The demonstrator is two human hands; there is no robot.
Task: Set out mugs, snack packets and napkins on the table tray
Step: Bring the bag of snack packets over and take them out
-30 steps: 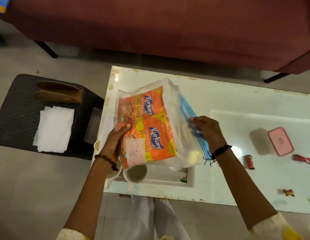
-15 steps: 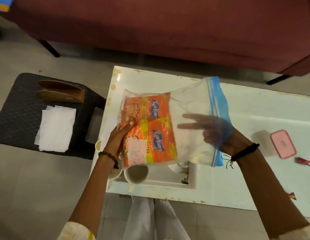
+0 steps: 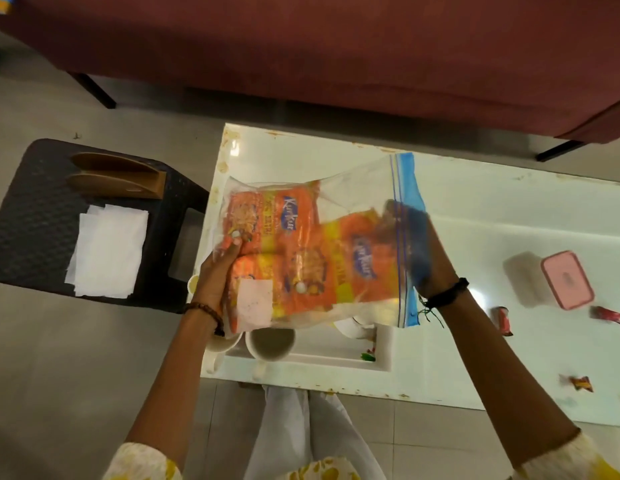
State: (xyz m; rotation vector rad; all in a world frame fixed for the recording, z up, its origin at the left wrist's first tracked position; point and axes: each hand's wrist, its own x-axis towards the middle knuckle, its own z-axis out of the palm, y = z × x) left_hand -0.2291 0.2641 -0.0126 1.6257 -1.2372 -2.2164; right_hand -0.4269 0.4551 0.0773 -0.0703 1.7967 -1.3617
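Note:
I hold a clear zip bag [image 3: 357, 188] with a blue seal strip above the white tray [image 3: 301, 358]. Orange snack packets [image 3: 301, 258] fill the bag. My left hand [image 3: 218, 275] grips the bag's closed left end. My right hand [image 3: 416, 251] is reached inside the open mouth, fingers on a packet, blurred through the plastic. White mugs [image 3: 270, 342] stand in the tray under the bag, partly hidden. White napkins [image 3: 107, 251] lie on the dark stool [image 3: 31, 209] at the left.
A brown napkin holder [image 3: 118, 178] stands on the stool behind the napkins. On the white table [image 3: 509, 209] lie a pink lidded box [image 3: 566, 280] and small candy wrappers [image 3: 504, 320]. A maroon sofa [image 3: 336, 57] runs along the far side.
The bag was unfolded and opened to the right. My right hand went from holding the blue seal to reaching inside, and one packet has slid toward the mouth.

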